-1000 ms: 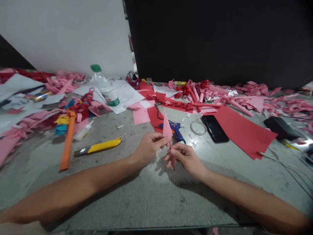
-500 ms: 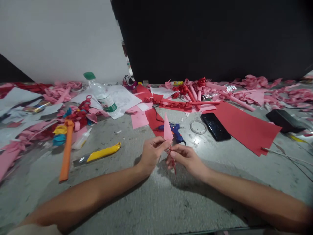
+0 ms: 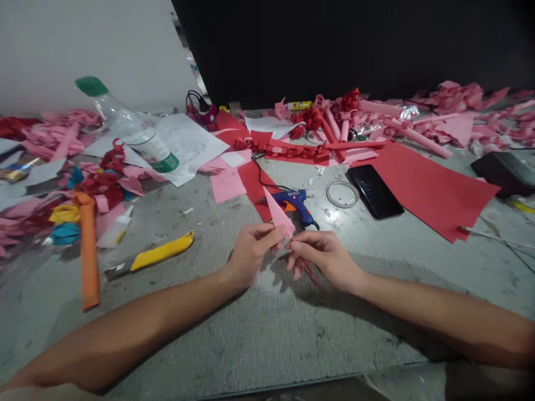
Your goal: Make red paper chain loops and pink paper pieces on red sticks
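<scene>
A pointed piece of pink paper [image 3: 278, 214] stands up from my left hand [image 3: 253, 249], whose thumb and fingers pinch its lower end. My right hand [image 3: 322, 256] is closed at the same lower end, fingertips almost touching those of the left. A thin red strip [image 3: 310, 274] slants down from beneath the right fingers; how it joins the pink paper is hidden. Just beyond the hands lies a blue glue gun [image 3: 295, 201] with a small red light on, partly over a red paper sheet [image 3: 257, 186].
A yellow utility knife [image 3: 163, 252] and an orange paper tube [image 3: 89, 256] lie on the left. Behind them a plastic bottle [image 3: 134, 131] leans. A tape ring [image 3: 343, 195], black phone [image 3: 375, 191] and large red sheet [image 3: 430, 189] lie right. Paper scraps line the back.
The pink paper's tip has tilted to the left, and the red strip now slants to the right. Both hands stay together at the paper's base. The camera view has shifted slightly.
</scene>
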Action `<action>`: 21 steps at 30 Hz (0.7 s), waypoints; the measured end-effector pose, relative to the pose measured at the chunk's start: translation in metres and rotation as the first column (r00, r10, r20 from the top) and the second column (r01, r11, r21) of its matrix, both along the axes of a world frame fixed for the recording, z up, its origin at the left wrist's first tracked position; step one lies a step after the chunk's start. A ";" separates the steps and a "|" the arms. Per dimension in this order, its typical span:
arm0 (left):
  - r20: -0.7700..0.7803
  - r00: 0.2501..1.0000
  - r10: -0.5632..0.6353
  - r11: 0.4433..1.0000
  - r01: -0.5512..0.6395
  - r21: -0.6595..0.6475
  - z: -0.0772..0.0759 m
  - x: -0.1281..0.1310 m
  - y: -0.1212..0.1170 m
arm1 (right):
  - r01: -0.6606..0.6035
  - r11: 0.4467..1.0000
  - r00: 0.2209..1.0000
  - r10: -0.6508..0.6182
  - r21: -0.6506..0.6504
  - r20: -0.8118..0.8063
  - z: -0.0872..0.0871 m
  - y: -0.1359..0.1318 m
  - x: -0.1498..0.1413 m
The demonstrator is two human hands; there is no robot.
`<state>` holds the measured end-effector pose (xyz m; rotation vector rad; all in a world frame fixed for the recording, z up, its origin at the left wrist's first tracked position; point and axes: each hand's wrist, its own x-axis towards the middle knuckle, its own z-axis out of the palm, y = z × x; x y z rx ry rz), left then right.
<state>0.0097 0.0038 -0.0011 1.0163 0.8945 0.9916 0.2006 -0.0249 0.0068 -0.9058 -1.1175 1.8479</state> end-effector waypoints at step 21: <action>0.067 0.984 0.163 0.981 -0.155 -0.115 0.000 0.022 -0.021 | 0.037 0.997 0.994 -0.044 0.066 0.098 0.001 0.000 -0.004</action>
